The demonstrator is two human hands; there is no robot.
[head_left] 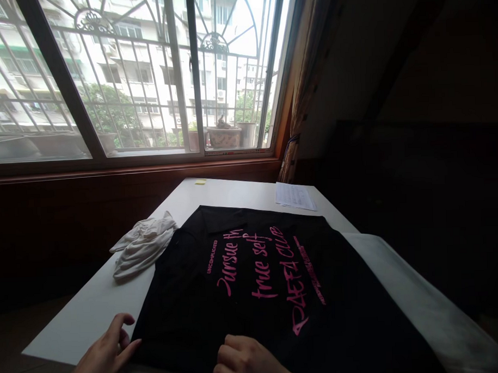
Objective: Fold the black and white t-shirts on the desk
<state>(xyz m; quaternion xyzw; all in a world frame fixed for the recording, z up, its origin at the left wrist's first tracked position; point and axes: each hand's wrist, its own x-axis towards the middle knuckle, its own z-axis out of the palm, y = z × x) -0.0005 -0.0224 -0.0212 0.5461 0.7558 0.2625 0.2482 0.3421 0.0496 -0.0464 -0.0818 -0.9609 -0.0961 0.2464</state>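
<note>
A black T-shirt (183,308) with pink lettering lies spread flat across the white table, its print turned sideways to me. At the lower left, my left hand (105,346) is beside the shirt's left edge; its fingers are bent, with a gap between index finger and thumb, and the thumb tip reaches the black cloth. My right hand (247,360) rests over the near part of the shirt with its fingers curled in. Its fingertips are hidden, so any cloth in them cannot be made out.
On the white table (69,323), a crumpled white cloth (143,247) lies left of the shirt. Toward the back are a yellow sticky note (200,182) and some papers (295,197). Pale fabric (403,279) drapes along the right. Beyond stands a barred window (147,76) with a tied curtain (291,152).
</note>
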